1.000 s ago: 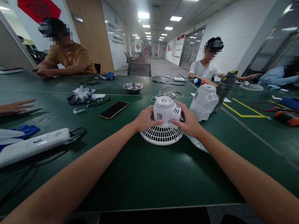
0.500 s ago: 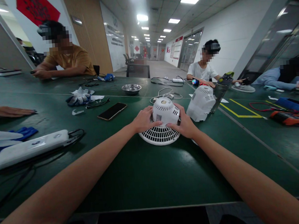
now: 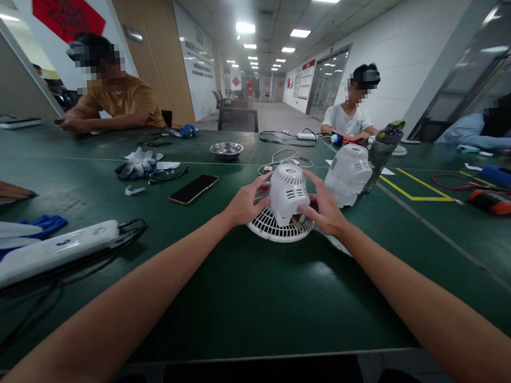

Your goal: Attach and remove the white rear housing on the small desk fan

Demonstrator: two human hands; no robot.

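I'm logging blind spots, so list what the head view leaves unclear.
Head view:
Far side of the white housing: hidden by its front.
Middle of the white grille: covered by the housing.
Arm beyond another person's hand: left edge cuts it off.
Wall lettering: too small to read.

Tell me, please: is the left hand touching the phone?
Apart: the head view shows green table between the left hand and the phone.

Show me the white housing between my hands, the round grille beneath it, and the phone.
White housing [image 3: 287,190], head view: middle of its shell.
Round grille [image 3: 278,230], head view: its near slats.
Phone [image 3: 193,189], head view: middle of its dark screen.
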